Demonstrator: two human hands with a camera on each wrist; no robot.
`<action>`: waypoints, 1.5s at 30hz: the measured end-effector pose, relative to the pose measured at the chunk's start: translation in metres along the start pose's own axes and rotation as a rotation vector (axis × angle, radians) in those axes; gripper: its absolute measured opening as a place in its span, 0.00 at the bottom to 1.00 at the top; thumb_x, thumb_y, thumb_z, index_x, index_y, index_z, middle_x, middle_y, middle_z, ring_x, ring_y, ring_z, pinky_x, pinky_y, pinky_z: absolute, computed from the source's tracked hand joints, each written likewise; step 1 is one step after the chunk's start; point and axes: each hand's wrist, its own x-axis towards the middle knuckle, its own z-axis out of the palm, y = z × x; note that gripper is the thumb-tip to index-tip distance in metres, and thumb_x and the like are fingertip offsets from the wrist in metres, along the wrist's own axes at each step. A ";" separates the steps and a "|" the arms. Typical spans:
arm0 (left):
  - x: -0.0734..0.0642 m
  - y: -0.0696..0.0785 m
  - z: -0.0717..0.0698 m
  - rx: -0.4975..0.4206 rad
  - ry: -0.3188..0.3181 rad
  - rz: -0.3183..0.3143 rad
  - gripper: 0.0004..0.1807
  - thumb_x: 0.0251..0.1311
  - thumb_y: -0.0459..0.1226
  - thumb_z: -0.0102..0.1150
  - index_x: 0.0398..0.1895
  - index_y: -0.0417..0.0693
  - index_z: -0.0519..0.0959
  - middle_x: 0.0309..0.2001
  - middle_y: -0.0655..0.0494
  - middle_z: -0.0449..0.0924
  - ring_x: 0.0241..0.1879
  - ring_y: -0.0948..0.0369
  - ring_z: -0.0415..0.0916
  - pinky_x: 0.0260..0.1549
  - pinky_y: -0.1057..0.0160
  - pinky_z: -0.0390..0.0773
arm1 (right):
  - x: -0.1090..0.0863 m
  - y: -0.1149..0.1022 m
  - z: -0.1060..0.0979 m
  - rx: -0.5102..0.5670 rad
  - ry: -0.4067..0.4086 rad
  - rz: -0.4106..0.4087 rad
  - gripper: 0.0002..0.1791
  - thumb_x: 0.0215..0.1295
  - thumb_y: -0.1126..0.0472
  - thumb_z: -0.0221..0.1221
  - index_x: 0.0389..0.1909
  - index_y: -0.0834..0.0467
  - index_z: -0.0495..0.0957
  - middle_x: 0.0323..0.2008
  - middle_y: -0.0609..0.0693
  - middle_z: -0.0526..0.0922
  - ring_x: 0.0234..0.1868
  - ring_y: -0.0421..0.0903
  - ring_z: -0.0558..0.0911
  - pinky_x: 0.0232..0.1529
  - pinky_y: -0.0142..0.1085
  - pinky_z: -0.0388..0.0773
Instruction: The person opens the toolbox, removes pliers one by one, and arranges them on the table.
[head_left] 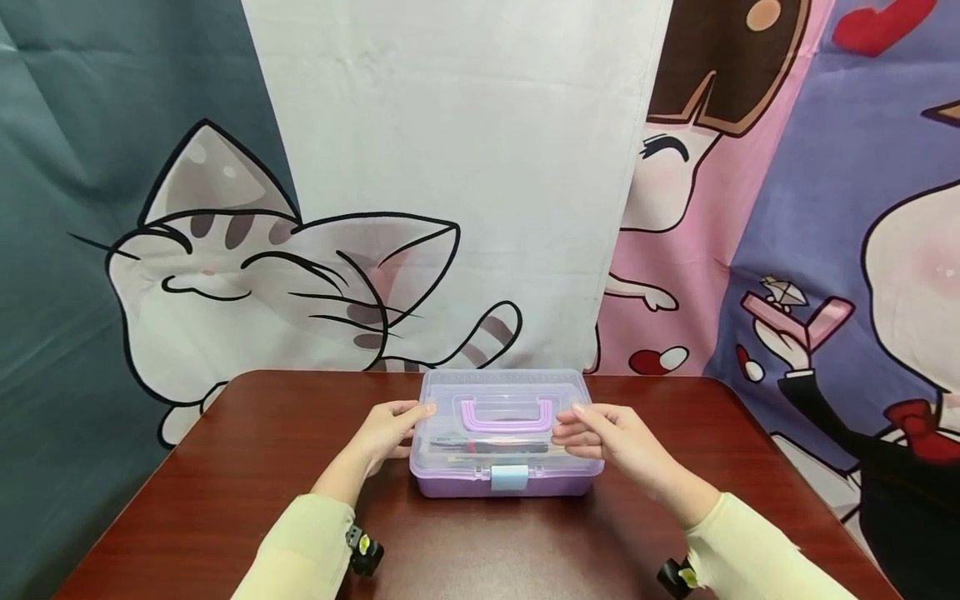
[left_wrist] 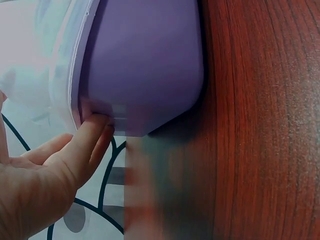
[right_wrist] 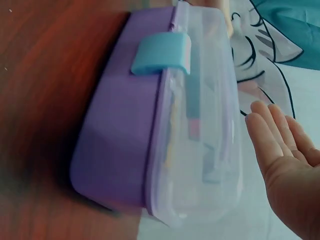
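Observation:
A plastic storage box (head_left: pixel 457 485) with a purple base and a clear lid stands on the table. On its front is a light blue latch (head_left: pixel 509 477), lying flat over the lid's edge, and a purple handle (head_left: pixel 507 425) rests on top of the lid. Thin, pen-like items (head_left: pixel 517 447) show through the lid. My left hand (head_left: pixel 386 435) grips the box's left side, thumb on the lid; its fingers (left_wrist: pixel 85 145) are at the rim in the left wrist view. My right hand (right_wrist: pixel 292 172) is beside the lid's right part, fingers extended, holding nothing.
The box sits on a dark red wooden table (head_left: pixel 262 483) whose back edge lies just behind it. Beyond that hangs a cloth backdrop (head_left: pixel 465 125) printed with a cartoon cat and figures. Small black devices (head_left: pixel 365 552) are worn at both wrists.

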 end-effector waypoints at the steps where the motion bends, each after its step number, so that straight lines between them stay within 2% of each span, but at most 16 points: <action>1: 0.000 0.000 0.000 -0.002 0.003 -0.002 0.41 0.53 0.55 0.63 0.64 0.39 0.67 0.57 0.41 0.74 0.52 0.49 0.76 0.42 0.52 0.83 | 0.000 0.002 0.002 0.021 -0.019 0.010 0.30 0.73 0.54 0.47 0.54 0.82 0.66 0.43 0.64 0.84 0.43 0.46 0.85 0.48 0.43 0.81; 4: -0.001 -0.002 0.000 -0.006 0.007 -0.006 0.40 0.53 0.56 0.63 0.63 0.39 0.67 0.56 0.41 0.75 0.52 0.50 0.76 0.41 0.52 0.83 | -0.002 0.006 0.008 0.068 -0.072 0.038 0.30 0.73 0.54 0.46 0.54 0.82 0.66 0.43 0.62 0.84 0.45 0.50 0.85 0.49 0.45 0.81; 8: -0.001 -0.003 0.000 -0.006 0.016 -0.010 0.41 0.53 0.56 0.63 0.63 0.39 0.68 0.56 0.42 0.75 0.51 0.50 0.76 0.41 0.53 0.83 | -0.005 0.012 0.016 0.103 -0.115 0.075 0.30 0.74 0.53 0.46 0.53 0.82 0.66 0.45 0.66 0.83 0.46 0.54 0.84 0.50 0.47 0.80; 21: 0.000 0.000 -0.001 -0.002 0.020 -0.004 0.40 0.53 0.55 0.63 0.64 0.40 0.67 0.56 0.41 0.75 0.52 0.50 0.76 0.42 0.52 0.83 | -0.007 0.031 0.028 0.131 -0.149 0.235 0.33 0.72 0.47 0.45 0.53 0.77 0.69 0.46 0.65 0.82 0.44 0.49 0.85 0.50 0.45 0.81; 31: 0.000 0.000 0.001 0.002 0.017 0.012 0.38 0.55 0.54 0.62 0.63 0.39 0.68 0.56 0.41 0.75 0.51 0.50 0.76 0.40 0.53 0.84 | -0.005 0.051 0.037 0.179 -0.127 0.366 0.35 0.70 0.42 0.45 0.52 0.73 0.72 0.43 0.61 0.84 0.41 0.47 0.85 0.45 0.40 0.83; 39: -0.001 -0.001 0.002 0.011 0.029 0.009 0.36 0.56 0.54 0.61 0.62 0.39 0.69 0.53 0.42 0.77 0.48 0.52 0.77 0.40 0.53 0.84 | -0.007 0.063 0.046 0.180 -0.119 0.432 0.46 0.67 0.34 0.43 0.57 0.77 0.66 0.44 0.60 0.84 0.43 0.47 0.84 0.43 0.39 0.83; 45: -0.002 -0.001 0.003 0.009 0.039 0.009 0.37 0.55 0.55 0.61 0.61 0.39 0.70 0.51 0.43 0.78 0.46 0.54 0.78 0.39 0.54 0.84 | -0.009 0.069 0.051 0.176 -0.086 0.464 0.50 0.64 0.30 0.43 0.58 0.79 0.64 0.42 0.58 0.84 0.41 0.47 0.84 0.43 0.40 0.83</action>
